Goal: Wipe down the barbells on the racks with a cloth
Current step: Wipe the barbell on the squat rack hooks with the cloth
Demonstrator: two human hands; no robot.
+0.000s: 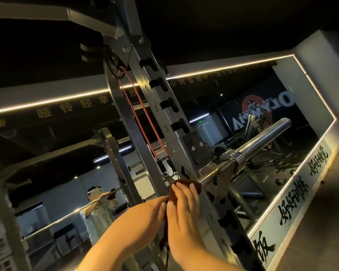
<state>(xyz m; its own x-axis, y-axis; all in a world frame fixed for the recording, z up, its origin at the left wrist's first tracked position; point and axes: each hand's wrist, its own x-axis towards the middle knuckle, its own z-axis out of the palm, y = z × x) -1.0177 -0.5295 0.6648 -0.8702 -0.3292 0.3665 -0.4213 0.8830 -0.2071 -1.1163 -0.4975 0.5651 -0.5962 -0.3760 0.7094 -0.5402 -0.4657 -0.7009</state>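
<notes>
While the head view is the only one given, it shows the work quite clearly. The barbell [206, 179] lies across the rack [160, 106], resting in a metal hook [224, 173]. Its thick shiny sleeve [262, 138] points away to the upper right.

The brown cloth [196, 185] is folded over the thin shaft, just beside the hook and close to the numbered upright. The right hand [184, 202] lies on top of the cloth with its fingers curled over it and over the bar, so it grips the cloth against the metal. The left hand [147, 214] comes from the lower left and pinches the part of the cloth that hangs down, just below the bar. A loose tail of cloth drops further between the two wrists.

A red band [140, 112] hangs from the top of the rack to a clip near the bar. Behind it, a mirror [57, 173] repeats the scene.

I judge that the step in hand is the wiping of the shaft at this end of the bar, next to the hook. The sleeve beyond the hook looks untouched by the cloth at this moment. The next move probably calls for sliding the wrapped cloth along the shaft with firm pressure. The left hand should keep the hanging end tight, so that the cloth does not catch on the hook or on the band clip.
</notes>
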